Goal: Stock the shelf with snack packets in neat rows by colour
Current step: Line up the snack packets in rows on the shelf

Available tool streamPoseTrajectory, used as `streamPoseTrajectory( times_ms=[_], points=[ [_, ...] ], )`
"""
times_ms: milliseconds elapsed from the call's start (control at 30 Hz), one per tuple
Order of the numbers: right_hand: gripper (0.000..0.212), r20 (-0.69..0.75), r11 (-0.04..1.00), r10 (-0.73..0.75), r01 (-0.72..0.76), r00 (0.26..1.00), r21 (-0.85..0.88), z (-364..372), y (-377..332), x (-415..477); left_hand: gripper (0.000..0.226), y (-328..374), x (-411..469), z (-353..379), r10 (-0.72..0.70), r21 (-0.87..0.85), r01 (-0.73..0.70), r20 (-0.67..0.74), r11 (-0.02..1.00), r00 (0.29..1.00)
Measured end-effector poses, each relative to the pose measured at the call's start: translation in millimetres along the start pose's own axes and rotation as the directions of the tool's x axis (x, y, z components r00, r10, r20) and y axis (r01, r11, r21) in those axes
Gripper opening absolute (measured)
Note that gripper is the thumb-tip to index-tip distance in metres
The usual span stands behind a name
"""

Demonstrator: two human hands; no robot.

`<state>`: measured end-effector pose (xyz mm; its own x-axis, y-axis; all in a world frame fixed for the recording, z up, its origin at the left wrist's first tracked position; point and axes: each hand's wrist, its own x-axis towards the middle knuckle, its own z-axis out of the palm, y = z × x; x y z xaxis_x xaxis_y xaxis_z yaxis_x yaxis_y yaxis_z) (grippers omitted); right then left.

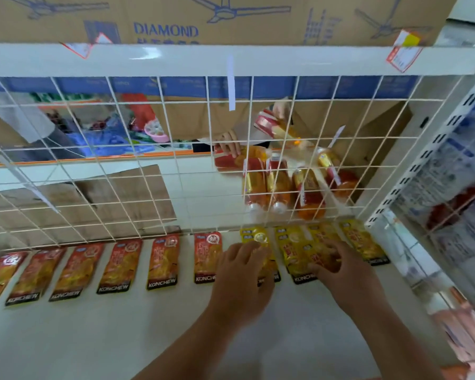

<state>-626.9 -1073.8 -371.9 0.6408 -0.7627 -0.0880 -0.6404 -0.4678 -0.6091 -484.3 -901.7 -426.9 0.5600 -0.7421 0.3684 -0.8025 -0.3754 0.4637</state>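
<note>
Left hand (242, 272) flat, fingers pressing a yellow packet (254, 237); right hand (340, 267) bent over the overlapping pile (296, 248) beneath it, pinch unclear; red packets (162, 259) rowed left of both. Risk: dragging overlapped packets skews the neighbours.

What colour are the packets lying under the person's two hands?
The packets are yellow with a black bottom band, clearest in the head view.

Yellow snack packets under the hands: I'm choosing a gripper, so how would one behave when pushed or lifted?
The yellow snack packets lie flat and thin, so probably light and floppy when lifted. Their foil looks glossy on the smooth shelf, so a push likely slides them. Flat, so unlikely to roll.
</note>
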Motion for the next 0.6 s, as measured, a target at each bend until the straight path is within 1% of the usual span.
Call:
streamPoseTrajectory(
  times_ms=[100, 167, 200, 300, 367, 433, 600],
  points=[
    [0.068, -0.078, 0.998, 0.031, -0.035, 0.997, -0.057, -2.1, 17.0, 11.7, 0.041, 1.1, -0.6, 14.5, 0.079, 0.028, -0.078, -0.010, 0.997, 0.997],
    [0.072, -0.147, 0.991, 0.043, -0.060, 0.988, -0.117, -2.2, 26.8, 22.0, 0.042, -1.8, -1.7, 20.6, 0.112, 0.055, -0.111, -0.008, 0.992, 0.994],
    [0.070, -0.177, 0.988, 0.037, -0.062, 0.984, -0.141, -1.9, 30.4, 27.6, 0.043, -3.0, -1.4, 22.2, 0.121, 0.059, -0.120, -0.011, 0.991, 0.993],
    [0.055, -0.224, 0.979, 0.002, -0.047, 0.975, -0.197, -0.8, 33.9, 43.4, 0.044, -3.6, 0.0, 25.4, 0.129, 0.072, -0.127, -0.023, 0.989, 0.991],
    [0.049, -0.239, 0.974, -0.034, -0.022, 0.970, -0.227, 2.1, 34.2, 52.3, 0.044, -3.9, -0.2, 26.8, 0.136, 0.081, -0.133, -0.026, 0.988, 0.990],
    [0.050, -0.233, 0.964, -0.052, -0.012, 0.971, -0.265, 5.8, 35.4, 58.9, 0.043, -5.3, -0.5, 28.2, 0.144, 0.088, -0.141, -0.032, 0.986, 0.989],
    [0.050, -0.226, 0.947, -0.039, -0.035, 0.973, -0.318, 9.8, 35.9, 66.2, 0.040, -4.1, 0.1, 28.3, 0.146, 0.093, -0.142, -0.035, 0.985, 0.989]
  ],
)
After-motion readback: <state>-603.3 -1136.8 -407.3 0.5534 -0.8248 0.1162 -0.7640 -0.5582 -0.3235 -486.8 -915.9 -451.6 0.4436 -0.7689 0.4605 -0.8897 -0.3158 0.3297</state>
